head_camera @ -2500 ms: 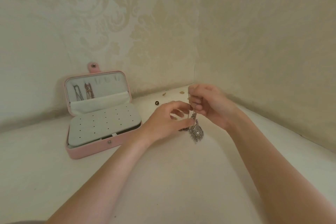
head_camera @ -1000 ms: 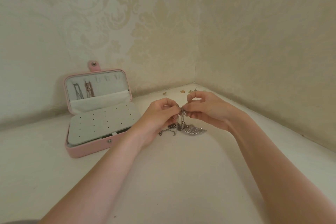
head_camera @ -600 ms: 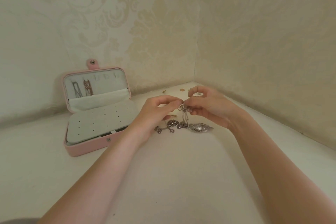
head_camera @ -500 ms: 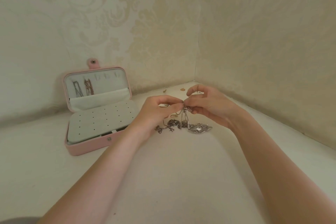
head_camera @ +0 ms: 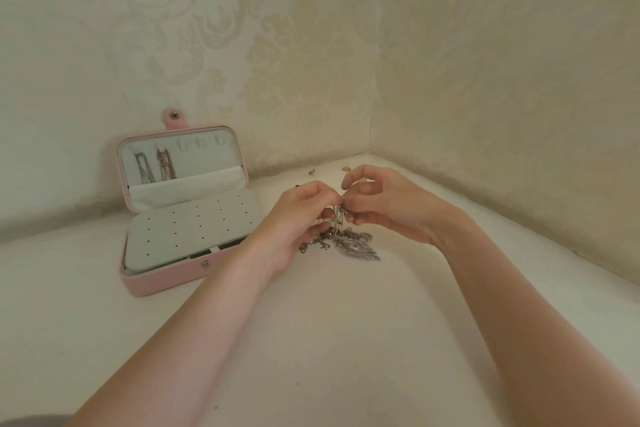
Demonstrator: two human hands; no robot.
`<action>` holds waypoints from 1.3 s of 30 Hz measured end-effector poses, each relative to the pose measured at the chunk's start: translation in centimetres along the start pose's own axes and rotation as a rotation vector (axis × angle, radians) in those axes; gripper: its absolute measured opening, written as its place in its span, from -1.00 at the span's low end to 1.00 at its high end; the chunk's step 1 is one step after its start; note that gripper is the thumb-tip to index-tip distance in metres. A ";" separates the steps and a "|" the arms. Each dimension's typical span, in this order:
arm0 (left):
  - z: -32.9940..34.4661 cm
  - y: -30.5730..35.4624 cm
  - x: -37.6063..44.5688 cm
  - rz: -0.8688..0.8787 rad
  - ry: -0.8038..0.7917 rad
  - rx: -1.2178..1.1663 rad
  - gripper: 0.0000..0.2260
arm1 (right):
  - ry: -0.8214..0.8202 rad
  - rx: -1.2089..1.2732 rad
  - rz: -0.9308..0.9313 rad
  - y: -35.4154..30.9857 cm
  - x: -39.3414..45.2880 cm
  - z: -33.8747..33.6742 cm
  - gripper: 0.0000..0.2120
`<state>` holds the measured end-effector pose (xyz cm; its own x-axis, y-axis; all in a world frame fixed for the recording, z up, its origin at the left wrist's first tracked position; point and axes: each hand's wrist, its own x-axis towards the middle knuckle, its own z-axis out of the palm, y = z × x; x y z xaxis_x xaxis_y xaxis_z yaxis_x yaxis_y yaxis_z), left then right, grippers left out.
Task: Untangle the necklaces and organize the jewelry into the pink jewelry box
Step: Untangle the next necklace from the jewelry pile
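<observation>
A: Why are both hands raised? B: The left hand and right hand pinch the chain of the tangled necklaces; the pendant rests on the worktop, apparently slackening knots; the pink jewelry box lies open nearby.

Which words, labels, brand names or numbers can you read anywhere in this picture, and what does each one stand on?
None can be read.
The pink jewelry box shows no lettering, only plain snaps.
The wallpaper carries a pattern, no words.
The silver pendant below the hands shows no legible marks.
</observation>
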<state>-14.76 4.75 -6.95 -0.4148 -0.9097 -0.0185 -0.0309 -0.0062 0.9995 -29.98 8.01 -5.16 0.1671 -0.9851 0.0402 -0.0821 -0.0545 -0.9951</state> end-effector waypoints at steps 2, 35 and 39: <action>0.0 -0.1 -0.1 0.038 0.028 0.074 -0.82 | 0.012 -0.092 0.015 0.1 0.1 0.1 -0.79; 0.1 -0.2 0.1 0.407 0.180 0.509 -0.92 | 0.127 0.085 -0.019 0.2 0.0 -0.8 -0.83; 0.0 0.0 -0.1 0.218 0.079 0.226 -0.92 | 0.109 0.077 -0.053 0.0 -0.1 -0.6 -0.80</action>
<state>-14.69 4.85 -6.90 -0.3620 -0.9091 0.2060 -0.1544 0.2764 0.9485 -30.62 7.96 -5.13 0.0610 -0.9933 0.0981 0.0006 -0.0983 -0.9952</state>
